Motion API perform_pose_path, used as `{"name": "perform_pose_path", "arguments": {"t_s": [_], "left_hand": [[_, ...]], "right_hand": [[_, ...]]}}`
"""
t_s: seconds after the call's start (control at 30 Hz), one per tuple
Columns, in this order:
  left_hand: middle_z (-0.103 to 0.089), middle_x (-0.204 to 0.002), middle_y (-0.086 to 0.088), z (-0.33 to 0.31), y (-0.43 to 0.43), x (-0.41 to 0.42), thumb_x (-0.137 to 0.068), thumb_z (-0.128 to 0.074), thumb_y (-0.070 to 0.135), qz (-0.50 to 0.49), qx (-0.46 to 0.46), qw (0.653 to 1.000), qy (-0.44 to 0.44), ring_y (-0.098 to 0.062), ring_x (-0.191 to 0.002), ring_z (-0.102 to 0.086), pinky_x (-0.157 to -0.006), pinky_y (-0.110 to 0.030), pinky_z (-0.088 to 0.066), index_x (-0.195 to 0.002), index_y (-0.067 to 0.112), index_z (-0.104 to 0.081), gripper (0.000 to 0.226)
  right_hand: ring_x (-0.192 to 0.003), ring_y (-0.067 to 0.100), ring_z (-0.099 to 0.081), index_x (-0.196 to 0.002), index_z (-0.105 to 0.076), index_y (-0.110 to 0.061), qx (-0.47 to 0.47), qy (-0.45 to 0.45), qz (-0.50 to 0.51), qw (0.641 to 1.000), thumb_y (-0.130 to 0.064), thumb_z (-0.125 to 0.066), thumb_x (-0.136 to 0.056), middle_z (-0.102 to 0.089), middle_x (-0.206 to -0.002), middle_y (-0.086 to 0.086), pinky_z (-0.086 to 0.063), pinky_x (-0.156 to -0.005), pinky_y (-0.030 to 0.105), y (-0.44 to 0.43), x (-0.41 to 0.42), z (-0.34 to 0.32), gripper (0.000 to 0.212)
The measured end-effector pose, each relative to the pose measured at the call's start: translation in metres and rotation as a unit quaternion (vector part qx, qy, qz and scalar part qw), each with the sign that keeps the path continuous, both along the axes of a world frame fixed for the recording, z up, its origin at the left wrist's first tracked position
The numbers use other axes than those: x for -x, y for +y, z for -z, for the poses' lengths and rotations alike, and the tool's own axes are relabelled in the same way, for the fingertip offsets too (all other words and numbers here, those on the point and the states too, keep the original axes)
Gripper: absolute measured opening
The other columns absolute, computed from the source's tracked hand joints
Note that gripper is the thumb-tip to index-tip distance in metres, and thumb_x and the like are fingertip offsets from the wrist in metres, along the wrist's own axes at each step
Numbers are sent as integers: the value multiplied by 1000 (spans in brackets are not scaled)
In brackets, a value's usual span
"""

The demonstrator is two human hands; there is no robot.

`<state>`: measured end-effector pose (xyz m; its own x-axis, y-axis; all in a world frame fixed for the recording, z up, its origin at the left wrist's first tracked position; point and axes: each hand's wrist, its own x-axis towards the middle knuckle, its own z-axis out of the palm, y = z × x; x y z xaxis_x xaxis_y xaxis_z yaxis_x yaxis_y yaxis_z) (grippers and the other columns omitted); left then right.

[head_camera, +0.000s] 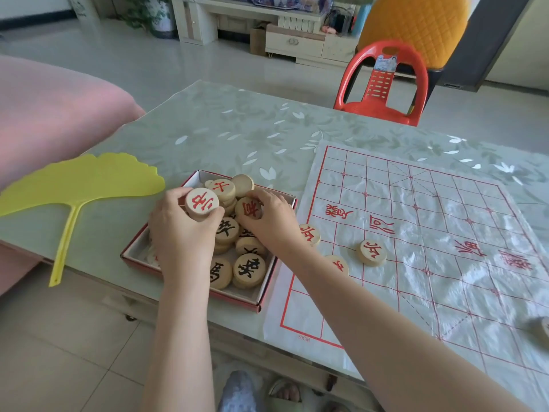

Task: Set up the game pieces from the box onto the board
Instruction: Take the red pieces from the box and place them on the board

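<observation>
Both hands work over red-rimmed cardboard box (269, 278) at tabletop's near edge, just left of white plastic board with red grid (416, 233). Left hand (184, 236) grips round wooden piece with red character (202, 203). Right hand (274, 223) apparently pinches second red-marked disc (248, 209), fingertips partly hidden. Best practice: lift clear of pile, seat each on line crossing.

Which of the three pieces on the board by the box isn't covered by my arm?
The rightmost piece, lying clear; the right arm overlaps the other two.
</observation>
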<state>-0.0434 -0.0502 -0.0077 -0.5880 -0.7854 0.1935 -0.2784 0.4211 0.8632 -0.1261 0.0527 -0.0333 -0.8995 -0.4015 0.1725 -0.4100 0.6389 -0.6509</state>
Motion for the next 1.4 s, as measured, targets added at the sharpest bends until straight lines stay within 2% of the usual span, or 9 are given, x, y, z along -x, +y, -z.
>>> {"name": "perform_pose_path", "arguments": {"t_s": [0.13, 0.3, 0.4, 0.53, 0.77, 0.9, 1.03, 1.3, 1.4], "left_hand": [[-64, -108, -4, -2, 5, 1, -70, -74, 21, 5, -32, 999, 3, -23, -102, -56, -83, -31, -42, -109, 15, -57, 43], [-67, -102, -5, -2, -4, 0, -70, -71, 29, -24, -73, 997, 15, -30, -97, -61, -81, -38, -50, -104, 22, -57, 38], [-68, -94, -11, -1, -5, -1, -68, -70, 34, -6, -94, 996, 1, -39, -87, -64, -74, -53, -53, -100, 24, -57, 36], [-68, -92, -17, 0, -9, -3, -67, -69, 30, 3, -110, 994, -1, -43, -85, -64, -75, -58, -52, -102, 24, -57, 38], [-66, -101, 0, 1, -13, -7, -71, -73, 24, -9, -79, 996, 25, -22, -97, -60, -81, -29, -45, -108, 20, -59, 39], [-67, -100, 2, 0, -9, -10, -70, -74, 25, 29, -89, 995, 27, -20, -96, -62, -83, -36, -50, -107, 23, -60, 40], [-66, -100, 1, 0, 15, -18, -68, -77, 25, 103, -78, 992, 8, -18, -96, -62, -83, -32, -50, -104, 23, -60, 40], [-65, -86, 13, -10, 84, -38, -63, -78, 35, 192, -80, 978, 3, -1, -82, -61, -65, -15, -44, -102, 24, -57, 46], [-67, -96, 3, -11, 85, -43, -66, -80, 28, 185, -108, 977, 9, -15, -91, -64, -79, -31, -51, -106, 22, -56, 48]], "right_hand": [[-118, 21, -48, -128, -50, -17, -19, 11, -18, 1000, -28, -60, -84, -56, -126, 3, -40, -99, 34, 0, -1, 0, 46], [-109, 22, -51, -126, -52, -12, 171, -30, 17, 985, -25, -63, -82, -54, -115, 8, -42, -93, 27, -24, 7, -22, 47], [-112, 28, -47, -125, -54, -8, 76, -8, -38, 996, -22, -61, -83, -57, -115, 13, -32, -95, 25, -47, 14, -26, 45], [-111, 32, -50, -126, -52, -10, 27, -24, -85, 996, -14, -64, -79, -58, -116, 15, -38, -97, 35, -53, 16, -19, 49], [-94, 12, -56, -121, -54, -15, 192, -126, -14, 973, -15, -76, -72, -63, -107, 3, -43, -75, 17, -29, 6, -26, 53], [-89, 11, -63, -117, -57, -14, 271, -167, 13, 948, -13, -77, -72, -67, -105, 5, -51, -78, 22, 11, -7, -37, 50], [-74, -1, -62, -108, -60, -16, 297, -200, 11, 934, -10, -78, -71, -68, -93, -3, -50, -66, 12, 64, -29, -41, 41], [-90, 14, -64, -110, -58, -18, 285, -251, 39, 924, -12, -79, -70, -67, -108, 5, -51, -75, 19, 117, -58, -48, 46], [-85, 17, -64, -114, -56, -12, 323, -298, 15, 898, -3, -75, -73, -63, -113, 13, -55, -80, 26, 111, -63, -53, 46]]}}
